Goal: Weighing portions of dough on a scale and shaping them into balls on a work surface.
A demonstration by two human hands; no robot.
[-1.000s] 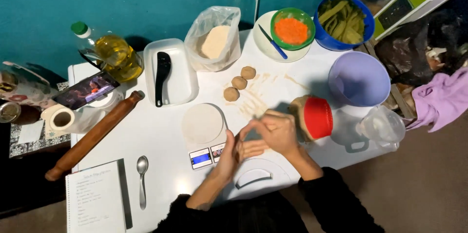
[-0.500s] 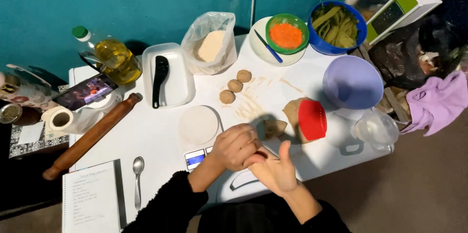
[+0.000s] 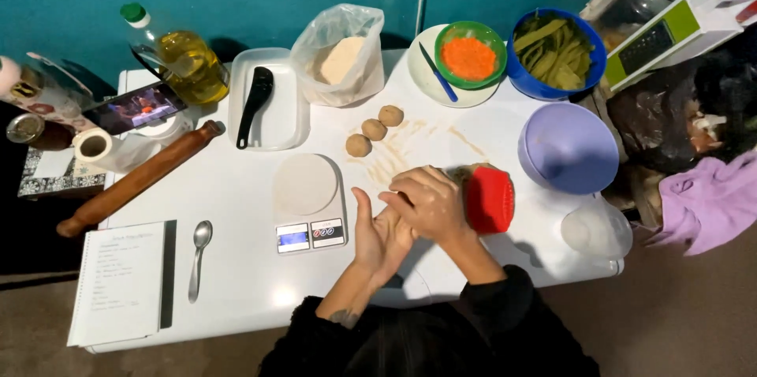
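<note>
On the white table [image 3: 236,188], near its front edge, I press my right hand [image 3: 430,203] over my left hand [image 3: 378,237]; whether dough lies between, I cannot tell.

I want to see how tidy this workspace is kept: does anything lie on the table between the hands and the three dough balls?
Nothing visible does. The left hand and right hand are pressed together; between them and the three dough balls lies only bare table streaked with flour.
</note>
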